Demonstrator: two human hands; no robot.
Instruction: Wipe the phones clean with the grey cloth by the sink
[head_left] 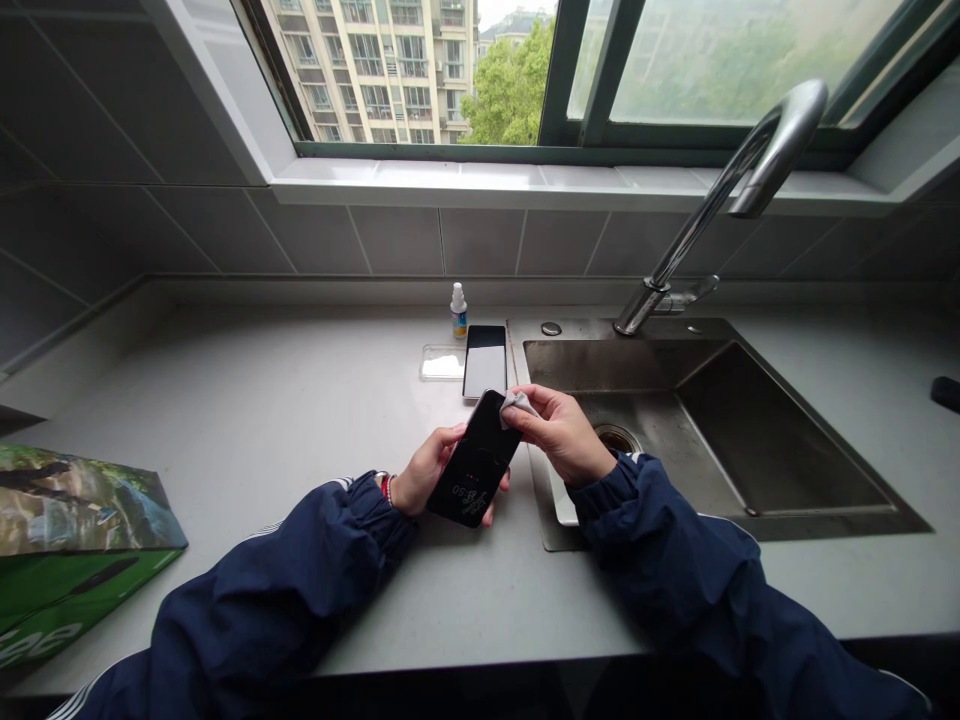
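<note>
My navy sleeves (300,560) run in from the bottom edge, which cuts them off. Just past the cuffs, my left fingers (448,437) are curled around a black phone (471,470), the thumb on its left edge and some fingertips showing beyond its right edge; the rest are hidden behind it. The phone is held at a slant above the tabletop (300,410), screen up, with pale figures on the end nearer me, too small and faint to read surely. My right fingers (531,424) are pinched closed on a crumpled pale cloth (519,403), which lies against the phone's far right corner and covers it; how much is bunched inside my grip I can't tell. A white item (564,500) by the sink (720,430) is mostly hidden by my right sleeve, and my hand and forearm block part of the basin. To my left, a green printed package (90,550) is cut off by the picture's edge. Farther back, a second phone-like device (486,358) lies flat beside a clear case (441,363), whose outline is faint, and a small white-capped bottle (459,312) stands behind them, its label illegible.
</note>
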